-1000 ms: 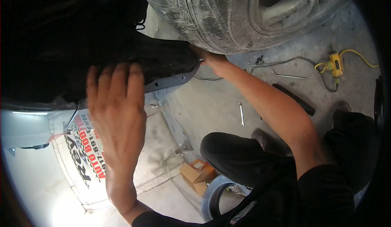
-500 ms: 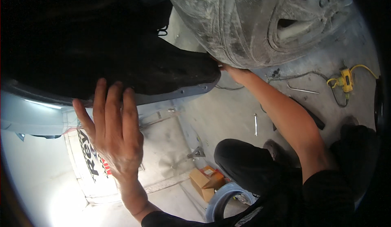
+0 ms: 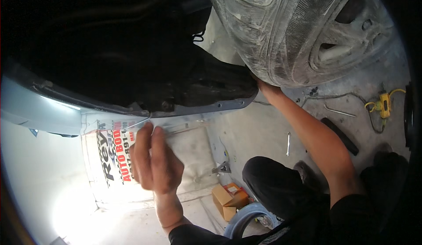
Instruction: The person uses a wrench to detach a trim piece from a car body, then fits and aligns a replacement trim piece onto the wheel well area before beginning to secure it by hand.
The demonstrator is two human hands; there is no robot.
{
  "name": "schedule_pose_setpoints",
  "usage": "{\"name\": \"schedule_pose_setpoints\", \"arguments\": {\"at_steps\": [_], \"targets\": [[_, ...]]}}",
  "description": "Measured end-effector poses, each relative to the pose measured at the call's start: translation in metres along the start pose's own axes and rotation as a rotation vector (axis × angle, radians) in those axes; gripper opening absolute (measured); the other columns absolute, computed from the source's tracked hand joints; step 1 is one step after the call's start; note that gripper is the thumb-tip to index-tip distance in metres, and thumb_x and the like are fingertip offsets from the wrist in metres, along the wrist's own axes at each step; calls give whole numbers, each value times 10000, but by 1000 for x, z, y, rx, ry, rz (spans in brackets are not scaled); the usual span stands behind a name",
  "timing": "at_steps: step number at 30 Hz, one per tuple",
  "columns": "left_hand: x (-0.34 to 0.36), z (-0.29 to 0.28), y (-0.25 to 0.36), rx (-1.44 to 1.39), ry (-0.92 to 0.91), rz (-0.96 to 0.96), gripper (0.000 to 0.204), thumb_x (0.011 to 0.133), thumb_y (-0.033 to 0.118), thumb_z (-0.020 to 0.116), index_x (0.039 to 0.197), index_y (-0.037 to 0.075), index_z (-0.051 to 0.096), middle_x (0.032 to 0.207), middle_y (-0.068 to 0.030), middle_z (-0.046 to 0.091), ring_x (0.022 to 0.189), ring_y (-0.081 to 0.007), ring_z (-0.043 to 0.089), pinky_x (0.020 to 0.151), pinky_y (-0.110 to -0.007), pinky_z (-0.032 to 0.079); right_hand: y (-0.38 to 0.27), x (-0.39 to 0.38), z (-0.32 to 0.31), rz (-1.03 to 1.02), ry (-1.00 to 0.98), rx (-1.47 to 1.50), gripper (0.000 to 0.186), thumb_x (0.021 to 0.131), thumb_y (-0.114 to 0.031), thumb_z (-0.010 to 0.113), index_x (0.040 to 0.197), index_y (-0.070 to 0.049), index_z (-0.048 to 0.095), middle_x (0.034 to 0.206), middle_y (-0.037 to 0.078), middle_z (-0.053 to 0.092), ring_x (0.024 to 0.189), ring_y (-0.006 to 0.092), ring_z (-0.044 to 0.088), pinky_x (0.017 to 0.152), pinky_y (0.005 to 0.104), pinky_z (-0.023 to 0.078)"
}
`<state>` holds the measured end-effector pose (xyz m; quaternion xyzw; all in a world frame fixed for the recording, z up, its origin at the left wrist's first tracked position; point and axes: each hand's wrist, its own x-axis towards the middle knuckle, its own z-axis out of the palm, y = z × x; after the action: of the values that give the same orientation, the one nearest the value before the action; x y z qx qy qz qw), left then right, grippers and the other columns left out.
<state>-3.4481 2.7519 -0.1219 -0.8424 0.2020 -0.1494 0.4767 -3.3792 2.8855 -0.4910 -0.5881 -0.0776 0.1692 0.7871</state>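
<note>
My left hand (image 3: 158, 159) is just below the edge of a blue-grey car body panel (image 3: 198, 109), its fingers curled and drawn together. Whatever they may hold is hidden. Above that edge spreads a dark wheel arch liner (image 3: 176, 76), with small holes along the panel's rim. My right hand (image 3: 269, 90) reaches up behind the pointed end of the liner, beside the dusty tyre (image 3: 281, 34). Its fingers are out of sight there.
On the concrete floor lie a wrench (image 3: 288, 144), a bent metal bar (image 3: 339, 111), a black bar-shaped piece (image 3: 340, 136) and a yellow power-cord outlet (image 3: 384, 105). An open cardboard box (image 3: 224, 201) stands near a blue-grey ring-shaped part (image 3: 237, 222). A printed banner (image 3: 110, 157) hangs beyond.
My left hand has come off the liner's edge, moved down and right, and its spread fingers have curled in. My right hand stays by the tyre. The whole view has shifted slightly.
</note>
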Motion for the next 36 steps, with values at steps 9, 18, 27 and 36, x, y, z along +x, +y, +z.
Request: {"name": "schedule_pose_setpoints", "arguments": {"at_steps": [9, 18, 27, 36], "targets": [[26, 6, -4, 160, -530, 46, 422, 751, -111, 628, 1136, 55, 676, 1255, -86, 642, 528, -92, 550, 412, -218, 417, -22, -15, -15, 28, -38, -7, 479, 1006, -305, 444, 1408, -45, 449, 1494, 200, 382, 1406, 340, 311, 1165, 423, 217], [22, 17, -9, -7, -373, -42, 328, 777, -112, 623, 1020, 80, 728, 1134, -93, 700, 621, -126, 663, 440, -235, 475, -8, -4, -11, -51, 43, -17, 462, 974, -271, 545, 1372, -45, 482, 1375, 165, 512, 1268, 286, 480, 1071, 404, 365], [9, 23, 12, -209, -278, -229, 226, 850, -31, 658, 1053, 53, 714, 1194, -145, 669, 919, -263, 719, 664, -300, 595, 1, -6, -37, 173, -337, 577, 465, 972, -259, 532, 1391, -67, 468, 1312, 144, 549, 1186, 251, 525, 1009, 385, 413], [-98, 153, 198, -1104, -890, -77, 139, 851, 166, 666, 907, 39, 681, 882, -156, 677, 830, -347, 659, 727, -453, 524, 20, 5, -62, 313, -580, 307, 383, 942, -215, 563, 1304, -92, 555, 955, 33, 672, 829, 132, 625, 749, 297, 510]]}}
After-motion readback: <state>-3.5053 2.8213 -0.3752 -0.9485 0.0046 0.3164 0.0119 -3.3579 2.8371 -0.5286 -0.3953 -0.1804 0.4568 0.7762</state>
